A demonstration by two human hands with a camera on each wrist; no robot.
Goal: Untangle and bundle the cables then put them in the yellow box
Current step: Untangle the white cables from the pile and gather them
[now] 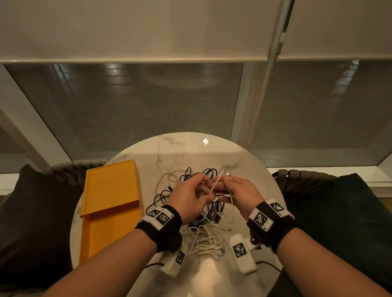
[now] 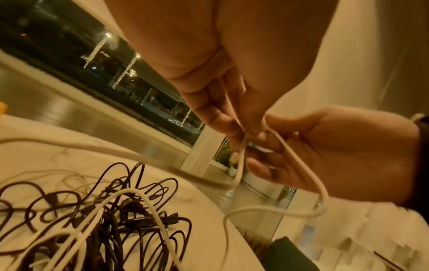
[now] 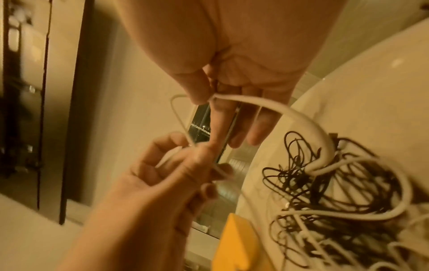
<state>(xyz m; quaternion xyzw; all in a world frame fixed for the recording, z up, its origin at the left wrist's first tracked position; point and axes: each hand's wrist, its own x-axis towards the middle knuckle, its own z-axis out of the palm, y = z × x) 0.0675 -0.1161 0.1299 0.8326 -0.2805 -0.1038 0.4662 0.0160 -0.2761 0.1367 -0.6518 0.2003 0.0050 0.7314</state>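
Thin white cable (image 1: 215, 185): pinched by left hand (image 1: 189, 195) and right hand (image 1: 238, 194) above tangled heap; flat yellow cardboard box (image 1: 113, 188) alongside, holding nothing visible.

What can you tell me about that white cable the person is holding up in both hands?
The white cable is thin, smooth and round, plastic-looking. Both hands pinch it above the round marble table: the left hand and the right hand hold it close together, with a narrow loop standing up between them. From the right hand it hangs in a slack curve down to the tangle of black and white cables on the table. No connector shows clearly.
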